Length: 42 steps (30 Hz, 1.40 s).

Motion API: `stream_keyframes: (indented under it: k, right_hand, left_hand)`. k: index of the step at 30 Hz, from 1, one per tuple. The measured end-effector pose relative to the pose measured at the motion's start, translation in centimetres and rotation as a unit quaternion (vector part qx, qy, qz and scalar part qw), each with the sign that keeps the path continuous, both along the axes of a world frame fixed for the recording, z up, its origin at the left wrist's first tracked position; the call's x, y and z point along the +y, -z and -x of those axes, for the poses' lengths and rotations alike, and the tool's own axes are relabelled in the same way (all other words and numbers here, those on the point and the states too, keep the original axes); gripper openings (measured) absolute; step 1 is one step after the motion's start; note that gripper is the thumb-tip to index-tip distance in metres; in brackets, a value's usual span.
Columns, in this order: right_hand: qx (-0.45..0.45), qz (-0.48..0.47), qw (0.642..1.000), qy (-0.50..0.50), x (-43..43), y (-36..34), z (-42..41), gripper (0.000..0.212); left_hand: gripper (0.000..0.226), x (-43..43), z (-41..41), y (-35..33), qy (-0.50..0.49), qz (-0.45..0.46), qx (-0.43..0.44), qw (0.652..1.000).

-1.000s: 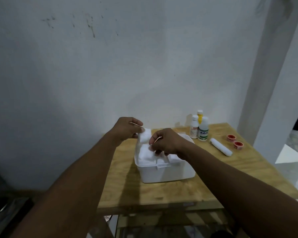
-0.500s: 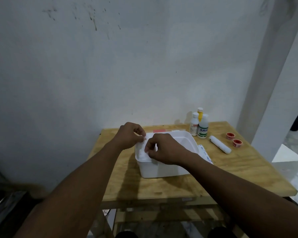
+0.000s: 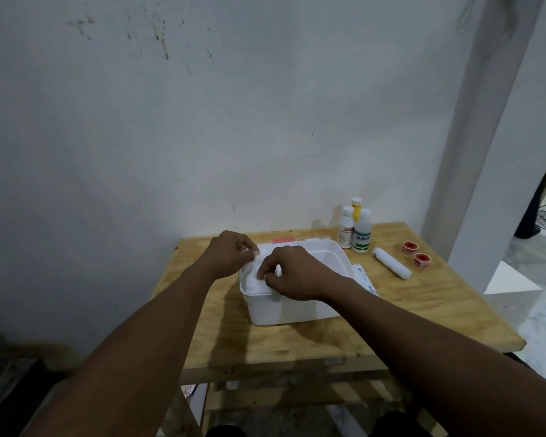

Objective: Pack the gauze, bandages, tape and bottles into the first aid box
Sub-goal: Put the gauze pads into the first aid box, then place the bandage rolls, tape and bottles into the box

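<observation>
Your left hand [image 3: 230, 258] and right hand [image 3: 292, 274] both pinch the gauze [image 3: 255, 281] at the left end of the first aid box [image 3: 297, 310]; the bandage roll [image 3: 392, 258] lies rightward, nearer your right hand.

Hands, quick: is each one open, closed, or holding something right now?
Left hand: fingers pinch the white gauze over the first aid box.
Right hand: fingers pinch the same gauze.
</observation>
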State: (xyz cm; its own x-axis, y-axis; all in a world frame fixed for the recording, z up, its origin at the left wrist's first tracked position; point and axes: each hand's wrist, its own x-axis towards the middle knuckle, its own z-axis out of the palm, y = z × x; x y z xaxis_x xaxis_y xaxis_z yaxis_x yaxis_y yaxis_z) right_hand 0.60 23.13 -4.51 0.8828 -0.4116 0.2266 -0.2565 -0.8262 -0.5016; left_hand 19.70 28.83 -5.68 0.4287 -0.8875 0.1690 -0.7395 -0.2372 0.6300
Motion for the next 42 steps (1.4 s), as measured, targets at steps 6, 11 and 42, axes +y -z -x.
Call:
stream_keyframes:
  k: [6,11,42]
  right_hand:
    - [-0.082,-0.012,0.996,0.03,-1.4,-0.5,1.3,0.02]
    - [-0.066,-0.039,0.996,0.037,-2.8,0.1,2.8,0.018]
    - [0.007,0.015,0.941,0.338,-22.1,9.8,21.1,0.022]
  left_hand:
    - [0.009,-0.2,0.2,-0.1,-0.019,-0.015,0.021,0.999]
    - [0.013,-0.6,1.1,0.7,-0.029,0.007,0.003,1.0]
    - [0.038,-27.8,23.3,2.8,0.257,-0.149,-0.272,0.915]
